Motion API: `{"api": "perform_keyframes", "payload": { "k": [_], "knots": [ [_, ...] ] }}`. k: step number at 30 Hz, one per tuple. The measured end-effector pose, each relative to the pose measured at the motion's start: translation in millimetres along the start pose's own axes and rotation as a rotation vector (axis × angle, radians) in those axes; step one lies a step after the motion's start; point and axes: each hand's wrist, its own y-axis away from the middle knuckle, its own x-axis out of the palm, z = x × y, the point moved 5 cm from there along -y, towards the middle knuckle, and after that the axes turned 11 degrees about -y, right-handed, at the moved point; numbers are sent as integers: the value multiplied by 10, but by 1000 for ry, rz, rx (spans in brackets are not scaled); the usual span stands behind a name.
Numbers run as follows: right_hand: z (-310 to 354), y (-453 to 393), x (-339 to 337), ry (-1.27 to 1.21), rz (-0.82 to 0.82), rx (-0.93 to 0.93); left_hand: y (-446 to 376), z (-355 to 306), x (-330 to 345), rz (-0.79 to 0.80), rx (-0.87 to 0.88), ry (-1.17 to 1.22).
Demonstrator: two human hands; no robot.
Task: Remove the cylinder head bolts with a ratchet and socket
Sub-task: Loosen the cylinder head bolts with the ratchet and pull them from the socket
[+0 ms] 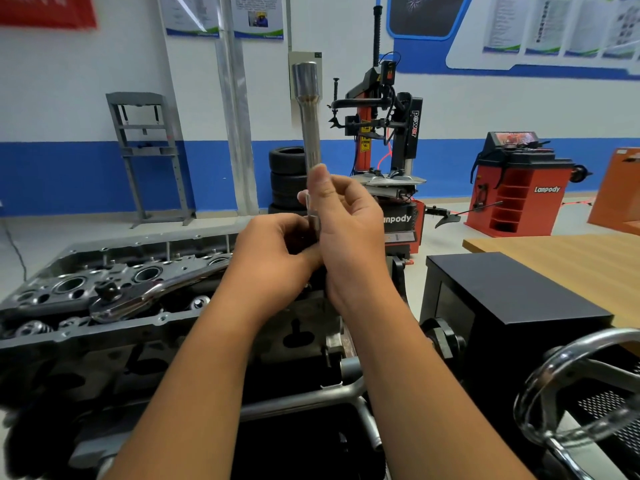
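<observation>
Long chrome socket extension (309, 133) held upright, ratchet (138, 299) lying on cylinder head (62, 289)

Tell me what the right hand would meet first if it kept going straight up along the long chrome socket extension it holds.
Nothing, it seems. Above the right hand only the upright long chrome socket extension rises. The white wall beyond looks far off, though depth is unclear.

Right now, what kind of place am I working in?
Most likely an auto repair training workshop. A tyre changer stands by the far wall with stacked tyres beside it, a red wheel balancer sits to the right, and an engine lies in front of you.
</observation>
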Motion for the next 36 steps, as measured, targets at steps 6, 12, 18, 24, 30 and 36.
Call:
{"api": "perform_keyframes", "payload": {
  "k": [6,12,18,24,30,36],
  "knots": [
    [-17,2,-8,37,-1,-25,21,-44,18,37,19,24],
    [-8,1,-11,1,16,-5,1,-15,-10,-62,-1,-54],
    [-10,14,29,27,7,7,6,-32,12,26,26,110],
    [-50,-5,5,18,26,19,-5,-30,5,-78,23,2],
    [-75,-26,8,-13,32,63,7,-63,12,-11,66,87],
    [-68,-10,-6,-10,42,28,8,-39,6,-80,46,64]
  ]
}}
